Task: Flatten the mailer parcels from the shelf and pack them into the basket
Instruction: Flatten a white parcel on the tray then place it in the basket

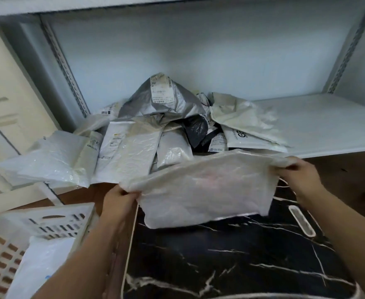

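— While you hold that, tell me what carries it all.

— Biggest first: the grey metal shelf, bare along its right half, with the loose heap of white, silver and black plastic mailer parcels piled at its left end and spilling over the front edge. Below the front edge stands the black marble-patterned cabinet top. At the lower left sits the white slotted plastic basket, with one white mailer already lying in it.

— And the one in hand?

— The crinkled white plastic mailer hangs in the air just in front of the shelf's front edge, above the cabinet top, its long axis running left to right between the hands. The left hand pinches its lower left corner, fingers curled round the plastic; the right hand grips the upper right corner the same way.

— Which way to the basket?

— Down and left, so the left hand is nearer. I judge the room open: nothing stands between mailer and basket, and the cabinet top offers a flat place for pressing first.
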The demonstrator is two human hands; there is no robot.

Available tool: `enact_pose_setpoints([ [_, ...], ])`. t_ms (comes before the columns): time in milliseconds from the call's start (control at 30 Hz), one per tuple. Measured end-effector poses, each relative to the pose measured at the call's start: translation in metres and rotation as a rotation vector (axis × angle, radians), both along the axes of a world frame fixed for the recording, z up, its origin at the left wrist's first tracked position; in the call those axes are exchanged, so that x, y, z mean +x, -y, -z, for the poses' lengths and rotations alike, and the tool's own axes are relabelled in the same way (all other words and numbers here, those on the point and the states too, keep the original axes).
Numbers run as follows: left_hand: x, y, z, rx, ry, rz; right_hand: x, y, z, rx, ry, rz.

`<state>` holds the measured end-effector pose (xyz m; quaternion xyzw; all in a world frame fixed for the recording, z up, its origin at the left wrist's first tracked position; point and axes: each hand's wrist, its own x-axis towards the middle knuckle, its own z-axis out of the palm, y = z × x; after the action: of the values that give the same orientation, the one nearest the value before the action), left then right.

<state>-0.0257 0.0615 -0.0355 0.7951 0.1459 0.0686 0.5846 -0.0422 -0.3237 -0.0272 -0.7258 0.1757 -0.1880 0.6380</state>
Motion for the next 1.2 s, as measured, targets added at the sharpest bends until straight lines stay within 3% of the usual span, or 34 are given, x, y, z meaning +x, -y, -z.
enact_pose_setpoints([
  [100, -0.010, -0.014, -0.009, 0.132, 0.085, 0.112, -0.020, 0.015, -0.004, -0.113, 0.080, -0.054],
  [200, -0.028, -0.027, 0.004, 0.290, 0.073, 0.313, -0.049, 0.026, 0.011, -0.304, 0.001, -0.203],
  [333, -0.051, -0.035, 0.041, 0.775, -0.206, 0.622, -0.080, 0.026, 0.043, -0.510, -0.282, -0.431],
  [400, -0.057, -0.032, 0.060, 0.921, -0.341, 0.754, -0.087, 0.018, 0.061, -0.590, -0.480, -0.529],
  [500, -0.064, -0.017, 0.075, 1.112, -0.453, 0.764, -0.089, 0.002, 0.084, -0.841, -0.684, -0.576],
  [633, -0.061, 0.000, 0.095, 1.102, -0.319, 0.654, -0.077, -0.028, 0.105, -1.148, -0.633, -0.550],
  [767, -0.049, 0.033, 0.106, 1.175, -0.234, 0.686, -0.059, -0.066, 0.115, -1.372, -0.494, -0.557],
  [1000, -0.017, 0.078, 0.150, 1.230, -0.165, 0.604, -0.013, -0.098, 0.171, -1.470, -0.445, -0.555],
  [1200, -0.002, 0.078, 0.194, 1.273, -0.159, 0.563, -0.006, -0.104, 0.203, -1.395, -0.450, -0.584],
])
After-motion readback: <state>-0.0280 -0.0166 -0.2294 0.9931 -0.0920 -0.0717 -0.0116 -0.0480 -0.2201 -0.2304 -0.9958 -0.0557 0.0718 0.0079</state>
